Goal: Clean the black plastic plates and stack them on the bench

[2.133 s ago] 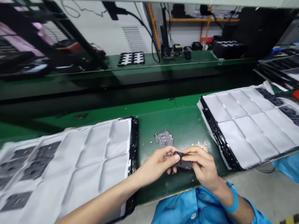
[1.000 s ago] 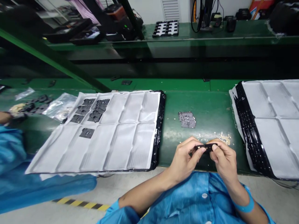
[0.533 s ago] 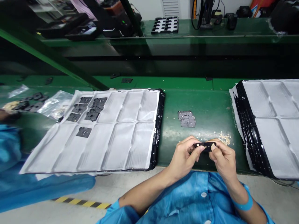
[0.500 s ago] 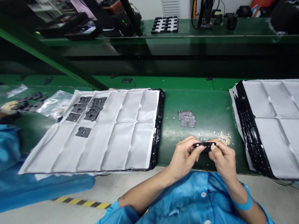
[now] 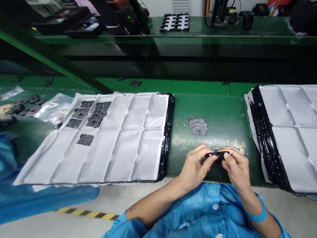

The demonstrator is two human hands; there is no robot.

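- so, far left edge: a co-worker's blue sleeve [image 5: 10,155], low by the bench front; their hand not visible.
- behind it, small dark flat parts [image 5: 24,104] loose on the green bench top [image 5: 223,109], w/ a crumpled clear plastic bag [image 5: 53,109] just beside them.
- next: wide black tray covered w/ a white dimpled liner sheet [image 5: 123,145]; several flat black plastic plates [image 5: 90,114] lie in its far-left pockets, one more on its own [image 5: 85,139] in the nearer row. rest of the pockets show bare liner.
- centre, on bare bench btwn the two trays: short overlapping stack of grey-black flat plates [image 5: 198,125], apart from both hands.
- near that, a scatter of pale crumbs/debris [image 5: 235,144] on the bench, just beyond the hands.
- left hand [image 5: 194,167]: fingers curled, thumb + forefinger pinched on the left end of a small black oblong plastic piece [image 5: 218,155].
- right hand [image 5: 236,168]: also closed in a pinch, thumb on top of the right end of the same piece. piece held level above the bench's near edge, in front of the blue shirt; pale spots on it, too small to tell what.
- blue wristband [image 5: 257,215] on the right wrist.
- far right: second black tray w/ white dimpled liner [image 5: 289,132], partly out of frame.
- back shelf, upper centre: small black compartment tray [image 5: 175,22] and dark gear w/ cables, blurry.
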